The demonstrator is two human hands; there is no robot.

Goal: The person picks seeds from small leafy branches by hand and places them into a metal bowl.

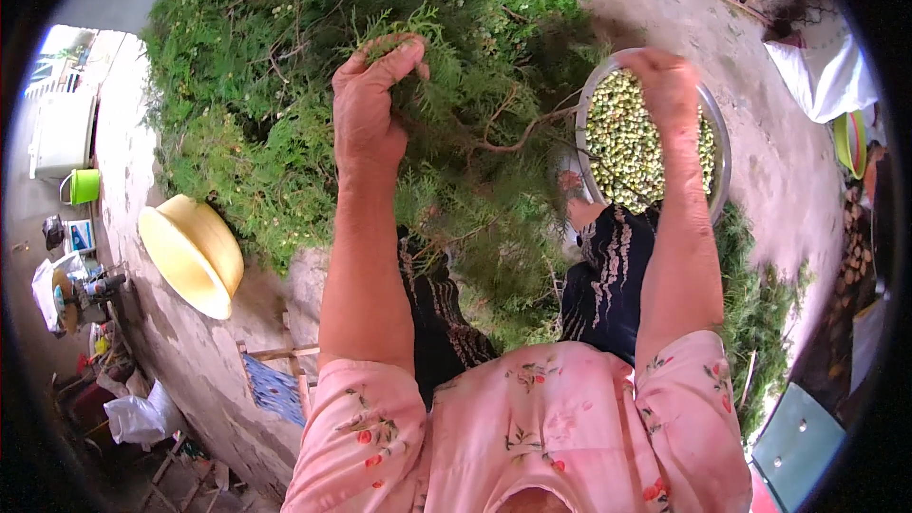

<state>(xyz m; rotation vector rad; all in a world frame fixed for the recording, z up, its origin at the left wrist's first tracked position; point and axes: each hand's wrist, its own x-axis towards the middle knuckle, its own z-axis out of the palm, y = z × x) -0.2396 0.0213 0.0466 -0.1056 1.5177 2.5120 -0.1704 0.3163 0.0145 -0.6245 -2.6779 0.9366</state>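
My left hand [377,92] is closed on a leafy conifer branch [449,75], its thumb pressed against the fingers. Green sprays of the branch stick out past the fingertips and hang between my knees. My right hand [666,85], blurred, is over the far rim of a round metal basin [721,135]. Small green cones or seed pods [620,142] fill much of the basin. Whether the right fingers hold anything is not visible.
A large heap of cut conifer branches [242,100] lies ahead and to the left. More greenery [762,320] lies at my right side. A yellow plastic tub [189,256] rests tilted on the concrete floor at left. Beside me is a low wooden stool [274,377].
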